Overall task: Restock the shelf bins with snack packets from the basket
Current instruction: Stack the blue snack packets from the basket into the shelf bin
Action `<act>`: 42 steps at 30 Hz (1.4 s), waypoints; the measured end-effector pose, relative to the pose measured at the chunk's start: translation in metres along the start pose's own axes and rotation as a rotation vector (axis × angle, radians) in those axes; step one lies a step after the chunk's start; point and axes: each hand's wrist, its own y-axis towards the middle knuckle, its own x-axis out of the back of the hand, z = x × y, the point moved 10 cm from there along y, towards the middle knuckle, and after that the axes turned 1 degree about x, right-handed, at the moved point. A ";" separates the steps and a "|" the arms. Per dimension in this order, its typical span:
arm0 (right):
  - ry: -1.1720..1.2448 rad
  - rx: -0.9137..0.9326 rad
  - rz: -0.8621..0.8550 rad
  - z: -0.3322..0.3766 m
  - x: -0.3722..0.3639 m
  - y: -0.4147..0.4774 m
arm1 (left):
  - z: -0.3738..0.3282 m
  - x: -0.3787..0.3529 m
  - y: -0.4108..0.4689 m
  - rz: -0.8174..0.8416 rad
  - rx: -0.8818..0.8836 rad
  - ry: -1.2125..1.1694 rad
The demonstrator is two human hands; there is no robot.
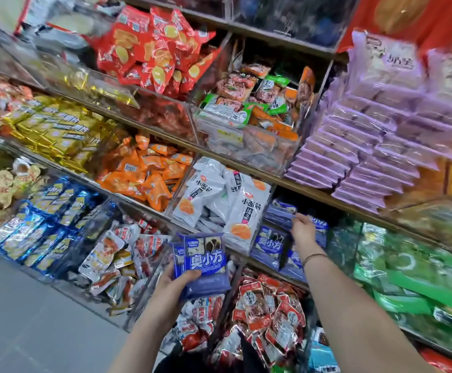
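Several blue packets (204, 261) lie clamped in left fingers (188, 275); right fingers (299, 218) pinch a shelved packet (281, 211).

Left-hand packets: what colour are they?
Blue with white lettering; packets in the left hand, head view.

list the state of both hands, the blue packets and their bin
left hand: grips the held packets
held packets: stacked, front facing the camera
right hand: pinches a bin packet at the top
blue bin: partly filled, packets standing upright
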 end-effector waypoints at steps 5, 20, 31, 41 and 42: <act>-0.363 0.142 0.099 0.004 0.002 -0.009 | 0.005 -0.007 0.002 0.036 0.006 0.010; 0.023 0.055 0.752 -0.051 -0.025 -0.204 | 0.022 -0.054 -0.009 0.176 0.017 0.140; 0.688 -0.300 0.263 -0.084 0.038 -0.111 | 0.026 -0.041 -0.005 0.111 0.058 0.025; 0.845 -0.402 -0.043 -0.043 0.040 -0.029 | 0.018 -0.026 -0.004 0.096 0.053 0.047; 0.876 -0.393 -0.044 -0.038 0.038 -0.026 | 0.018 -0.025 -0.004 0.087 0.054 0.042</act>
